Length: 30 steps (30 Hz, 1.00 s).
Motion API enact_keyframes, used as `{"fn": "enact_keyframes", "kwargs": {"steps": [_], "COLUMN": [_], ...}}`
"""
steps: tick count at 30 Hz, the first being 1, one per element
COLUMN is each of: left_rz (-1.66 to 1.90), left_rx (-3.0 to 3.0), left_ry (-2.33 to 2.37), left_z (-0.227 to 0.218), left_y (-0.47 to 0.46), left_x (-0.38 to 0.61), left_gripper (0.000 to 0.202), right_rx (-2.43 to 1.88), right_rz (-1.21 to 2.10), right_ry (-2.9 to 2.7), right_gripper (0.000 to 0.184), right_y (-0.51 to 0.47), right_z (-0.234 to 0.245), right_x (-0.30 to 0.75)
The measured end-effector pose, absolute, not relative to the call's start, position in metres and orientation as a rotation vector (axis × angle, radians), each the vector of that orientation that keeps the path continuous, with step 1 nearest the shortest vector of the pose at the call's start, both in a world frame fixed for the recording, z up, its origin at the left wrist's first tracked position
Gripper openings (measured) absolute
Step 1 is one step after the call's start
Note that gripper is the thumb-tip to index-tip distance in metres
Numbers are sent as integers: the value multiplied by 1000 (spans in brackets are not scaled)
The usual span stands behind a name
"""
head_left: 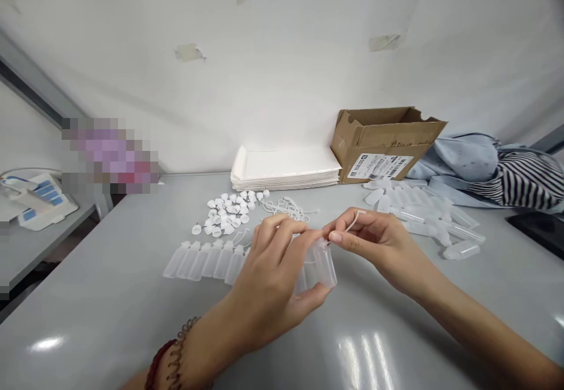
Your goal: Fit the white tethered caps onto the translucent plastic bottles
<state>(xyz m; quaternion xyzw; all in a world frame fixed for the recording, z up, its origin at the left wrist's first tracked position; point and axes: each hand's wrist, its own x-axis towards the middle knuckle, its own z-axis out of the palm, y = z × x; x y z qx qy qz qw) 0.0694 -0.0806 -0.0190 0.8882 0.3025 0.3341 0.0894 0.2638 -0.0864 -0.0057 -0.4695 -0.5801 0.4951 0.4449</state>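
Observation:
My left hand (282, 261) grips a small translucent plastic bottle (325, 265) between its fingers at the neck and its thumb near the base. At the bottle's neck, my right hand (370, 237) pinches a thin white cord (353, 221), whose end curves up past the fingertips. A row of similar bottles (206, 259) lies side by side to the left, partly hidden behind my left hand. Beyond them sit a pile of white caps (229, 211) and a tangle of white cords (288, 207).
More translucent bottles (418, 208) lie heaped at the right. A stack of white envelopes (286, 167) and an open cardboard box (383, 143) stand against the wall. Blue and striped cloth (524, 172) lies at the far right, beside a dark flat object (537, 231).

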Motion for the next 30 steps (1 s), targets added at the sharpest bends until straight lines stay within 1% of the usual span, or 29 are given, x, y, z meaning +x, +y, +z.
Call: {"fn": "enact_keyframes", "kwargs": {"steps": [5, 12, 16, 20, 22, 25, 30], "left_rz": [1017, 906, 784, 621, 545, 457, 361], "left_rx": [2647, 2595, 2538, 2510, 2499, 2488, 2493], "left_ry": [904, 943, 960, 956, 950, 956, 953], "left_z": [-21, -20, -19, -23, -25, -28, -31], "left_y": [-78, -77, -78, -77, -77, -77, -76], "left_x": [69, 70, 70, 71, 70, 69, 69], "left_gripper": [43, 41, 41, 48, 48, 46, 50], "right_rx": [-1109, -1174, -1278, -1352, -1389, -1437, -1430], "right_rz": [1253, 1317, 1313, 1258, 1213, 1073, 853], "right_ry": [-1478, -1473, -1594, -1774, -1862, -2005, -2250], "right_gripper": [14, 15, 19, 19, 18, 16, 13], "right_y": [-86, -86, -84, -80, -79, -80, -79], "right_z": [-4, -3, 0, 3, 4, 2, -6], "right_x": [267, 271, 278, 282, 283, 284, 286]}}
